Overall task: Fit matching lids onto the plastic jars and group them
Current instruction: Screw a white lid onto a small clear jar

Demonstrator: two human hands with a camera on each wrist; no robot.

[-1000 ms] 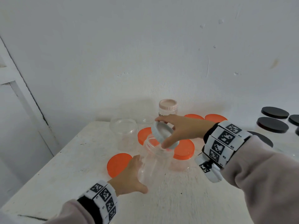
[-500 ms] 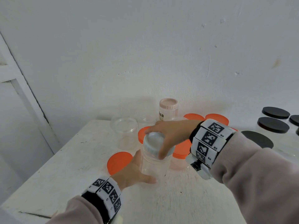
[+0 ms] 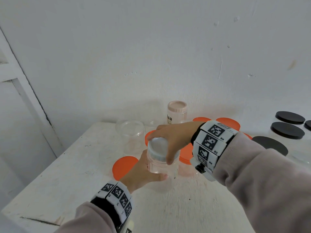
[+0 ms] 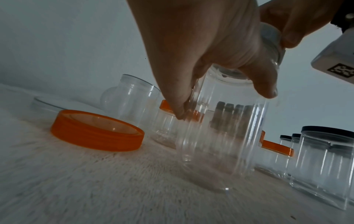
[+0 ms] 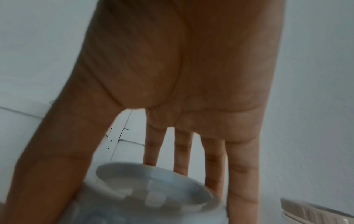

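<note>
Head view | white table point(image 3: 70, 174) (scuffed), white wall point(image 3: 151, 47) | hands: left point(image 3: 141, 174) grips jar point(image 3: 159, 172), right point(image 3: 173, 138) grips lid point(image 3: 157, 147)

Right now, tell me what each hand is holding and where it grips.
The left hand grips the clear jar round its side wall. The right hand grips the white lid by its rim, on the jar's mouth.

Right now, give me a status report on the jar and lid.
Left hand holds clear jar upright on table. Right hand grips white lid on jar mouth. Orange-lidded jars crowd close behind.
</note>
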